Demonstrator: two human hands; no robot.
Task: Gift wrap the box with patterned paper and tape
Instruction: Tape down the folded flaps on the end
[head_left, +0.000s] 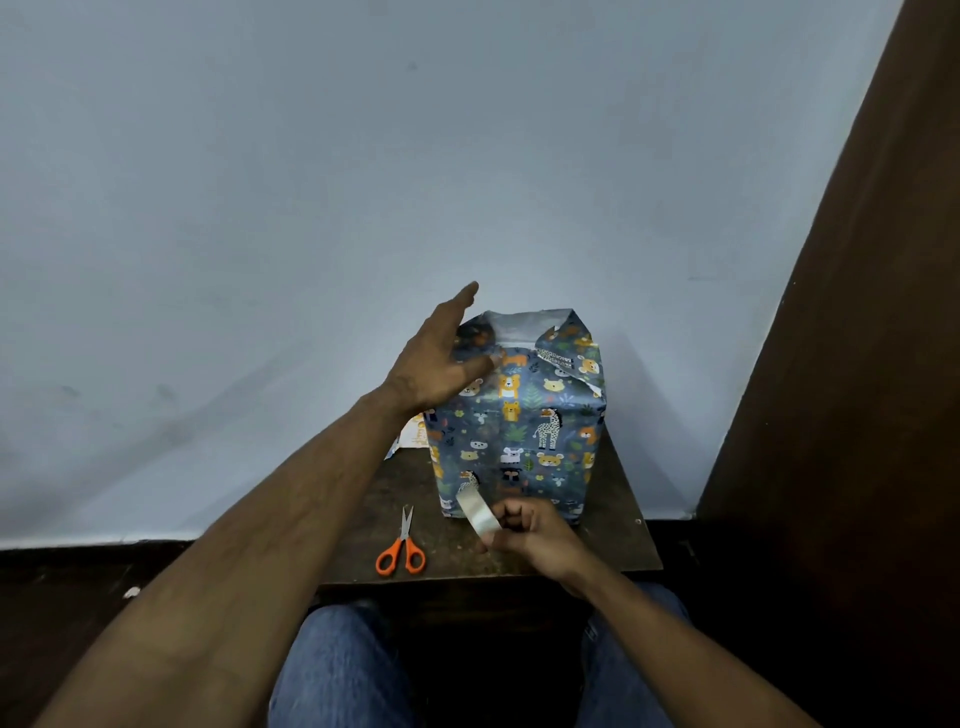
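Item: gift box (519, 421), standing upright on a small dark wooden surface (613, 540), wrapped in blue patterned paper (550, 441) printed with animals. Long axis vertical. Sides covered; the top end is unfinished, with paper flaps standing up around an opening at 12 o'clock that shows the pale inside of the sheet.

Left hand (441, 358): at 10 o'clock of the box, resting against the upper left edge, fingers straight and spread, nothing gripped. It appears to steady or press the left flap.

Right hand (524, 535): at 6 o'clock of the box, just in front of its base, fingers curled and pinching a strip of clear tape (475, 512). The strip slants up toward 11 o'clock, its free end close to the lower front face; whether it touches the paper cannot be told.

Key relation: the open flaps lie toward 12 o'clock from the tape, the full height of the box away. The left hand is the nearer one to that end; the tape-bearing right hand would have to travel up, judged the next need once the flaps are folded flat.

Accessories: orange-handled scissors (401, 548), closed, lying at 7 o'clock of the box, blades pointing to 12. Paper offcut (410, 436) at 9 o'clock, partly hidden behind the left wrist.
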